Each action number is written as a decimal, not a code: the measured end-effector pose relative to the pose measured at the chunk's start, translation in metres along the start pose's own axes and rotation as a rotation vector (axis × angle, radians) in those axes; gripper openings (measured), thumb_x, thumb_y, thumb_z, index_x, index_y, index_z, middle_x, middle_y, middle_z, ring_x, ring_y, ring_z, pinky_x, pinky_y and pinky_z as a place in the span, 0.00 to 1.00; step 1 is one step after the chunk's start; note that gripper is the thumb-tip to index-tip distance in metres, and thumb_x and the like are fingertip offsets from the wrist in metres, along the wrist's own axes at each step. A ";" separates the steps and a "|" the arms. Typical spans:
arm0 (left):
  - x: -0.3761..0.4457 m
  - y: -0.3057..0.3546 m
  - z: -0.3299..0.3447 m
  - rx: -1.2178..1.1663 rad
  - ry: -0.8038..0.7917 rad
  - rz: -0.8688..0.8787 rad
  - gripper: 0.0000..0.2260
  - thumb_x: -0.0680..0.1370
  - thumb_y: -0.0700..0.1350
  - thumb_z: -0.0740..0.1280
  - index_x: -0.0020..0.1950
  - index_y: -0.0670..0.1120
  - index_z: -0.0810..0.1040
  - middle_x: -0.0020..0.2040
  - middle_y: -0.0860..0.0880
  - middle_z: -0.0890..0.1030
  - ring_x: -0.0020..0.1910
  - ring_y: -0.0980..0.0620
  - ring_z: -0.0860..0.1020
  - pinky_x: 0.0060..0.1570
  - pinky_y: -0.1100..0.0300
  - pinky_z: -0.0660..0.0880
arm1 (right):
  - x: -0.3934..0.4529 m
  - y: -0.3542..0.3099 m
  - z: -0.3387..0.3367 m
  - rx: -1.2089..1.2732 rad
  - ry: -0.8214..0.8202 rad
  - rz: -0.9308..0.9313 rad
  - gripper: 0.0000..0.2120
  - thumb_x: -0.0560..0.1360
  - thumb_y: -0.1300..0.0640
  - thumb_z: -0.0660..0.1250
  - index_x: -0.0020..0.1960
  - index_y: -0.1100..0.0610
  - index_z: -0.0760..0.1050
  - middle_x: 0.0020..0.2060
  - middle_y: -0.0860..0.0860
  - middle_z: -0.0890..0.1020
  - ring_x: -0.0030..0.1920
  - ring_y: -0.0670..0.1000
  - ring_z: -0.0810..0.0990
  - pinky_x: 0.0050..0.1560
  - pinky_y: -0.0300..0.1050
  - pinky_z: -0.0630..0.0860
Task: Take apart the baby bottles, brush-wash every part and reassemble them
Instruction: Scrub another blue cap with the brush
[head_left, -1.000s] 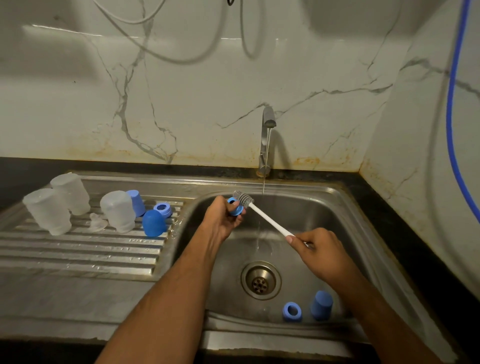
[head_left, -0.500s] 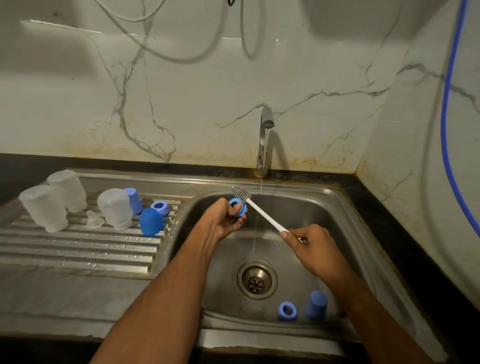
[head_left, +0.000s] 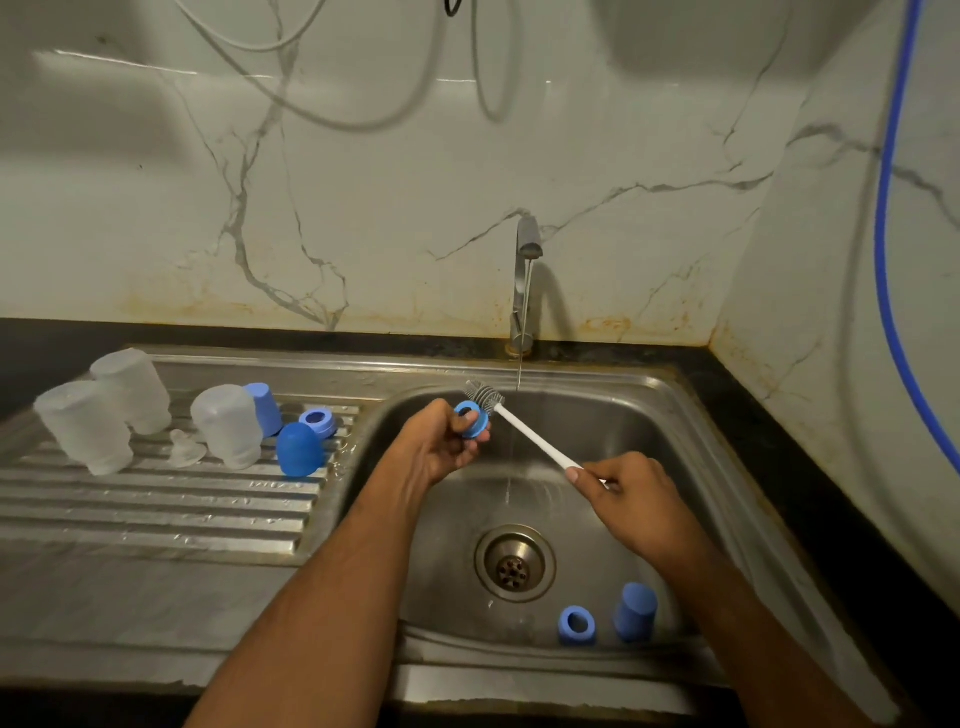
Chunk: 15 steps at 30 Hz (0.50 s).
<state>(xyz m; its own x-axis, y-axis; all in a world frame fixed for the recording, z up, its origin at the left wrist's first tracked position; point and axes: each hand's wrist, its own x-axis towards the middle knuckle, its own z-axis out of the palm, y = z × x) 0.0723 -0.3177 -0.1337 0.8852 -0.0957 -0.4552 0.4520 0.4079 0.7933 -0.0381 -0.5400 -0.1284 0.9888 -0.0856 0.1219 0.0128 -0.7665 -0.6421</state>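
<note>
A pale marble-veined wall filled the upper view and turned a corner at the right, rust-coloured stains running along its foot above a dark countertop. Grey cables looped across the wall, cut off by the top edge, and a blue hose ran down the right side and out of view. Below lay a stainless steel sink with a ridged drainboard on its left and a round drain in the basin floor. A thin stream fell from the tap into the basin.

On the drainboard stood three frosted bottle bodies, upside down and close together, with a clear nipple lying between them; its outline was hard to make out. Beside them were a blue cap, a second blue cap partly hidden behind a bottle, and a blue ring.

Over the basin, the left hand had its fingers curled round a blue collar ring. The right hand pinched the end of a white-handled bottle brush, the bristle head lying against the held ring's far side, just left of the stream. The brush's handle end was hidden inside the hand.

At the basin's near side rested another ring and a blue cap, just beside each other.
</note>
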 end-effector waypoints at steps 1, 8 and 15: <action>0.001 0.002 -0.001 -0.050 0.013 0.003 0.12 0.76 0.31 0.61 0.58 0.36 0.77 0.49 0.38 0.82 0.44 0.46 0.81 0.43 0.58 0.77 | 0.000 0.002 -0.002 -0.014 -0.002 0.004 0.17 0.81 0.43 0.65 0.43 0.53 0.84 0.27 0.51 0.79 0.30 0.45 0.77 0.34 0.41 0.74; 0.007 -0.001 0.011 -0.066 -0.011 0.070 0.07 0.82 0.35 0.63 0.56 0.39 0.78 0.52 0.38 0.81 0.47 0.45 0.82 0.47 0.55 0.80 | 0.001 -0.005 0.001 -0.030 0.023 -0.016 0.18 0.82 0.44 0.65 0.46 0.56 0.84 0.29 0.52 0.80 0.31 0.49 0.79 0.35 0.45 0.76; 0.014 0.008 0.004 -0.026 0.043 0.117 0.10 0.82 0.34 0.59 0.57 0.38 0.80 0.47 0.39 0.81 0.41 0.47 0.80 0.39 0.58 0.76 | 0.000 0.005 -0.005 -0.008 -0.048 -0.011 0.17 0.81 0.45 0.66 0.42 0.55 0.84 0.25 0.49 0.75 0.29 0.44 0.74 0.35 0.44 0.74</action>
<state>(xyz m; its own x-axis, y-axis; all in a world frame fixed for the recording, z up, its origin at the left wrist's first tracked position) 0.0884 -0.3192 -0.1323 0.9259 -0.0078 -0.3777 0.3427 0.4377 0.8312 -0.0386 -0.5470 -0.1280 0.9946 -0.0470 0.0927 0.0227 -0.7721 -0.6351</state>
